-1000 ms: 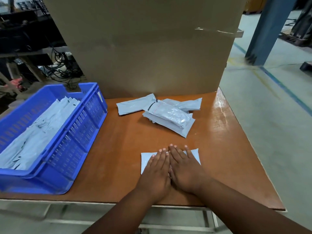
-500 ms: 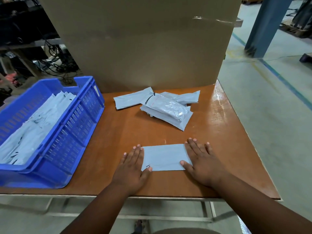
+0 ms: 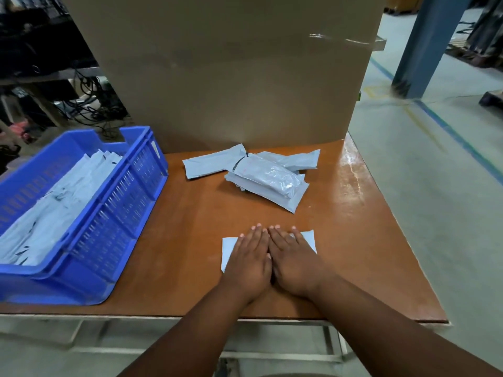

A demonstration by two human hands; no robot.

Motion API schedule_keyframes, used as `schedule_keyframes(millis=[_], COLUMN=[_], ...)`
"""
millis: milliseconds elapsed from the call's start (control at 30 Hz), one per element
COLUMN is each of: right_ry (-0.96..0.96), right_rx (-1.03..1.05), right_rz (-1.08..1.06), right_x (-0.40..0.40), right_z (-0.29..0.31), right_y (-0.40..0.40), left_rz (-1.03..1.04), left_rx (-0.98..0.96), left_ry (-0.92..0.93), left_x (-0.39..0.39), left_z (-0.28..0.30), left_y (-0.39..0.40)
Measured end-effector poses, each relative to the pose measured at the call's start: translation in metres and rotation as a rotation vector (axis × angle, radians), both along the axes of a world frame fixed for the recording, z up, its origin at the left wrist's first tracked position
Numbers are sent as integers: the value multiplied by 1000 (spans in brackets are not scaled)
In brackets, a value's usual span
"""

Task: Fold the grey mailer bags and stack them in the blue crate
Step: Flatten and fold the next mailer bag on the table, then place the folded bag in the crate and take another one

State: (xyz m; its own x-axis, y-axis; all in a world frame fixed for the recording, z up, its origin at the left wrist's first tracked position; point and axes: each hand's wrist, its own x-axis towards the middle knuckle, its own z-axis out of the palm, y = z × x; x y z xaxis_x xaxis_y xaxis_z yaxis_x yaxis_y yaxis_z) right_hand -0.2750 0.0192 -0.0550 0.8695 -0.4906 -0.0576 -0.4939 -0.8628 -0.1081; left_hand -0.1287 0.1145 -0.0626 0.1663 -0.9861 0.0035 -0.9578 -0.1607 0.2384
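Head view: left hand [image 3: 249, 261] and right hand [image 3: 295, 261], each grip flat, press the mailer bag [image 3: 226, 250] at six o'clock; uneven pressure could skew its crease.

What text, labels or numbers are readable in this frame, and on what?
No text can be read anywhere in this frame.
Clear-wrapped packet on the bag pile: faint reddish print, too blurred to read.
Mailer bags in the blue crate: dark marks, too small to read.
Cardboard box: plain face with clear tape, no print visible.
Bag under the hands: the visible part is blank.
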Motion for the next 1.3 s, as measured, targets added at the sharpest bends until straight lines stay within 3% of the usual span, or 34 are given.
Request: schedule_keyframes(millis=[100, 400, 500, 633, 900, 1000, 1100, 1300], right_ry=[8, 38, 26, 166, 164, 158, 120, 11], right_rx=[-16, 145, 128, 189, 289, 292, 281, 179], right_rz=[-6, -48, -22, 28, 65, 58, 46, 129], right_x=[-13, -39, -39, -21, -18, -26, -16, 48], right_z=[-6, 3, 17, 47, 76, 92, 115, 178], right_y=[-7, -38, -49, -62, -81, -94, -105, -107], left_rz=[27, 79, 58, -81, -129, -157, -111, 83], left_rx=[31, 282, 262, 314, 324, 308, 274, 253], left_ry=[-81, -55, -38, -56, 141, 75, -3, 40], left_x=[16, 53, 56, 52, 55, 64, 72, 103], left_z=[-13, 13, 36, 67, 93, 109, 136, 199], left_y=[9, 22, 7, -23, -45, -35, -23, 8])
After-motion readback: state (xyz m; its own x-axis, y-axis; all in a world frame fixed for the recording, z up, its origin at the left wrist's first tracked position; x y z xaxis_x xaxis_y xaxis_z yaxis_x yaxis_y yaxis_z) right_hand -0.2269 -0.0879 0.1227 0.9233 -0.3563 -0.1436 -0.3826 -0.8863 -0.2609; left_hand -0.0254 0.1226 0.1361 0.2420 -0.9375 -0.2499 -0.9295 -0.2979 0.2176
